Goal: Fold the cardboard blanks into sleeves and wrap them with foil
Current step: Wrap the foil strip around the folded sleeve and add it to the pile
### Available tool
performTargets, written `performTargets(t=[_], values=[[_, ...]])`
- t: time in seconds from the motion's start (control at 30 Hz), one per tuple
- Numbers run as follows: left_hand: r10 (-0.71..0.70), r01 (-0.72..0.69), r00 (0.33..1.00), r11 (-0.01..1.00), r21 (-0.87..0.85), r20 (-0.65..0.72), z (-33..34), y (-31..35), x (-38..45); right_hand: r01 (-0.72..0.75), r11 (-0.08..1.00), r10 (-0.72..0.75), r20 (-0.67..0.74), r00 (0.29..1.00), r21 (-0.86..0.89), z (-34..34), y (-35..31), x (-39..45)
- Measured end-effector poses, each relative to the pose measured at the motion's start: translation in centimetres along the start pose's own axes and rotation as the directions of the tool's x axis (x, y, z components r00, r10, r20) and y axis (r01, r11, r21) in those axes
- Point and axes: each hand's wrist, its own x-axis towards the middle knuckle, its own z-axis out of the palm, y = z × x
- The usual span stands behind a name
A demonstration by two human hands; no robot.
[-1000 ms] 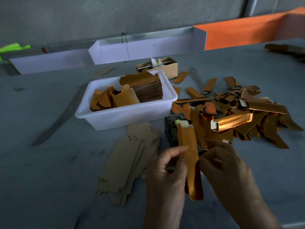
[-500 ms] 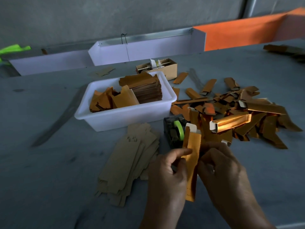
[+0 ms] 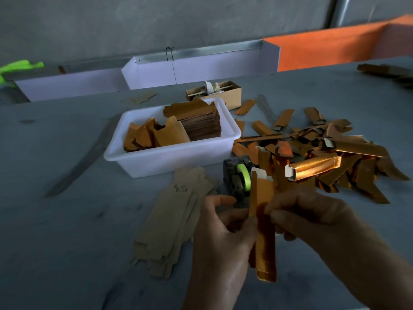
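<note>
Left hand (image 3: 220, 238): near edge, fingers curled, thumb and fingers pinching the left edge of the foil-wrapped sleeve (image 3: 263, 231); forearm cut off by the bottom of the view.
Right hand (image 3: 312, 222): fingers bent round the sleeve's right side at mid-height; fingertips partly hidden behind it.
Sleeve: held upright above the counter (image 3: 67, 242), between both hands, its white end tab on top and copper foil down its length; lower end hangs free.
Cardboard blanks (image 3: 176, 222): flat brown fan lying on the counter just left of the left hand.
Tape dispenser (image 3: 238, 177): dark body with a green roll, just behind the sleeve, its front hidden by it.
Open room: bare grey counter to the left and in the near right corner.
White tub (image 3: 169, 157): beyond the blanks, holding a stack and loose gold pieces.
Finished pile (image 3: 312, 153): copper sleeves scattered right of the tub, overlapping; count hard to make out.
Small carton (image 3: 225, 95): behind the tub, contents unclear.
Far edge: white trays (image 3: 201, 70), an orange panel (image 3: 324, 50), a grey wall.
</note>
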Motion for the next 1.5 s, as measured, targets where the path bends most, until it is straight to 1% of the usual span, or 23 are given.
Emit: performTargets(t=[0.13,0.27,0.33,0.43,0.5,0.6,0.77,0.9,1.0,1.1,1.2,1.23,1.3,1.37,1.4,1.47,1.5], values=[[-0.013,0.014,1.000,0.999,0.042,-0.024,-0.3,-0.3,-0.2,-0.015,0.993,0.016,0.011,1.000,-0.114,0.4,0.4,0.1],[-0.010,0.013,0.999,0.998,0.067,-0.044,0.0,-0.2,-0.4,0.018,0.979,-0.019,-0.003,1.000,-0.203,0.7,0.3,0.0],[-0.001,0.006,0.998,0.997,0.078,-0.061,0.1,0.0,-0.5,0.024,0.972,-0.032,-0.031,0.999,-0.232,0.8,0.2,0.2],[0.035,-0.024,0.996,0.990,0.136,-0.082,0.3,0.1,-0.7,-0.010,0.965,-0.019,-0.107,0.994,-0.261,1.0,0.6,0.4],[0.056,-0.041,0.995,0.984,0.172,-0.080,0.4,0.1,-0.9,-0.032,0.950,-0.012,-0.139,0.990,-0.311,1.2,0.8,0.5],[0.064,-0.050,0.995,0.982,0.181,-0.073,0.4,0.2,-1.1,-0.042,0.929,-0.023,-0.172,0.985,-0.368,1.5,1.0,0.5],[0.082,-0.079,0.997,0.985,0.156,-0.010,0.5,0.1,-1.1,-0.067,0.875,-0.047,-0.222,0.974,-0.480,1.9,0.8,0.5],[0.081,-0.082,0.997,0.990,0.118,0.013,0.4,0.0,-1.1,-0.081,0.857,-0.022,-0.193,0.981,-0.508,2.0,0.5,0.5],[0.056,-0.056,0.998,0.998,0.033,-0.023,0.3,-0.2,-1.0,-0.077,0.863,-0.008,-0.166,0.986,-0.499,1.9,0.3,0.5],[0.000,-0.006,0.997,0.997,-0.078,-0.075,0.3,-0.2,-0.9,-0.083,0.875,0.025,-0.127,0.992,-0.478,1.6,0.2,0.4],[-0.025,0.012,0.992,0.994,-0.109,-0.121,0.6,-0.3,-1.1,-0.077,0.870,0.035,-0.095,0.995,-0.487,1.4,-0.2,0.2],[0.002,-0.014,0.990,0.996,-0.083,-0.142,0.9,-0.4,-1.2,-0.068,0.862,0.024,-0.092,0.995,-0.502,1.4,-0.2,0.2],[0.133,-0.124,0.973,0.990,0.062,-0.188,1.5,-0.7,-1.4,-0.053,0.837,0.002,-0.095,0.995,-0.545,1.5,-0.2,0.2],[0.263,-0.214,0.941,0.950,0.226,-0.213,2.1,-0.9,-1.7,-0.051,0.808,-0.013,-0.105,0.994,-0.587,1.7,-0.3,0.2],[0.303,-0.235,0.926,0.929,0.284,-0.225,2.2,-1.0,-1.8,-0.050,0.795,-0.026,-0.116,0.993,-0.604,1.8,-0.4,0.3],[0.334,-0.246,0.906,0.915,0.320,-0.261,2.1,-1.1,-1.7,-0.048,0.777,-0.058,-0.147,0.987,-0.628,2.0,-0.5,0.3],[0.309,-0.231,0.911,0.931,0.284,-0.274,2.0,-1.0,-1.6,-0.048,0.771,-0.072,-0.161,0.984,-0.635,2.2,-0.6,0.3]])
